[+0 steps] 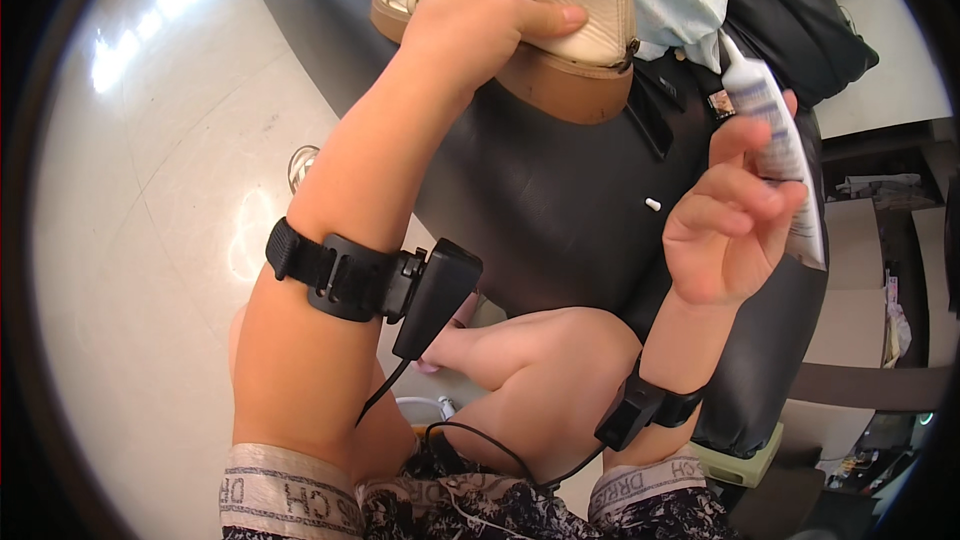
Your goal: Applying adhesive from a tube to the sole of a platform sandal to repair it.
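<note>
So the cream sandal point(560, 15) with the tan block heel was up at the far side, over the black seat point(560, 200), the left hand point(470, 20) clamped around its sole. Off to the right, the right hand point(735, 225) was wrapped around a white tube point(775, 130), nozzle pointing up. A small white cap point(652, 204) lay on the seat between them.

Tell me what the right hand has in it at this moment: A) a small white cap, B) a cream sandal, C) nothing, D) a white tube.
D: the right hand grips a white tube with its nozzle pointing up, while the left hand holds the cream sandal by its sole above the black seat.
</note>
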Demonstrator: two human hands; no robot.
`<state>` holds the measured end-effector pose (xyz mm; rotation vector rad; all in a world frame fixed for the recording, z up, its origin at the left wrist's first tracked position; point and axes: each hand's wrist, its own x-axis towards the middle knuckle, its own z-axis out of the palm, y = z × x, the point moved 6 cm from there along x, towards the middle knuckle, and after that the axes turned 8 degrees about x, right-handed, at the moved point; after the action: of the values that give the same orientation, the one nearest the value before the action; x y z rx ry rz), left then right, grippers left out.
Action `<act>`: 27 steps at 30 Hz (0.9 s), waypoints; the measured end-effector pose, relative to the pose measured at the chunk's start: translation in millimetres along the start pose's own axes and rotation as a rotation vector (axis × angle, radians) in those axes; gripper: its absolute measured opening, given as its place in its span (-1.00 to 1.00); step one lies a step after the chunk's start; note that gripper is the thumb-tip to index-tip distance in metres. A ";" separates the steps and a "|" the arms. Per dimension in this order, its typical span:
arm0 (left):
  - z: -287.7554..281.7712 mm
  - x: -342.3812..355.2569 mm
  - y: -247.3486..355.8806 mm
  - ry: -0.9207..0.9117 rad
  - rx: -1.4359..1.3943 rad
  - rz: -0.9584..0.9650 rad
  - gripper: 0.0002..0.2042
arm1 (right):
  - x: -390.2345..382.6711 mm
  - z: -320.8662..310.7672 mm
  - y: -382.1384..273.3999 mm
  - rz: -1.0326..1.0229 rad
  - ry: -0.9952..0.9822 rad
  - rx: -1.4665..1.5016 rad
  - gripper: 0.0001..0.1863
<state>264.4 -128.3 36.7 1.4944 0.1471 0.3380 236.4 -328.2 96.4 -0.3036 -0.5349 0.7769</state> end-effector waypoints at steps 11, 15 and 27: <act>-6.0 0.1 12.4 0.060 0.024 0.015 -0.72 | -2.3 -24.6 -3.7 -0.304 0.462 -0.565 -0.55; 8.5 5.8 8.3 -0.078 0.374 0.089 -0.70 | 5.5 -26.4 0.4 -0.268 0.386 -0.938 -0.60; 34.9 -3.1 -27.2 -0.525 0.735 0.176 -0.76 | 16.5 -80.5 -3.4 -0.172 0.687 -0.989 -0.64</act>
<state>275.5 -163.5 12.2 2.2797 -0.3160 0.0080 293.2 -323.7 37.1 -1.3631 -0.2426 0.1489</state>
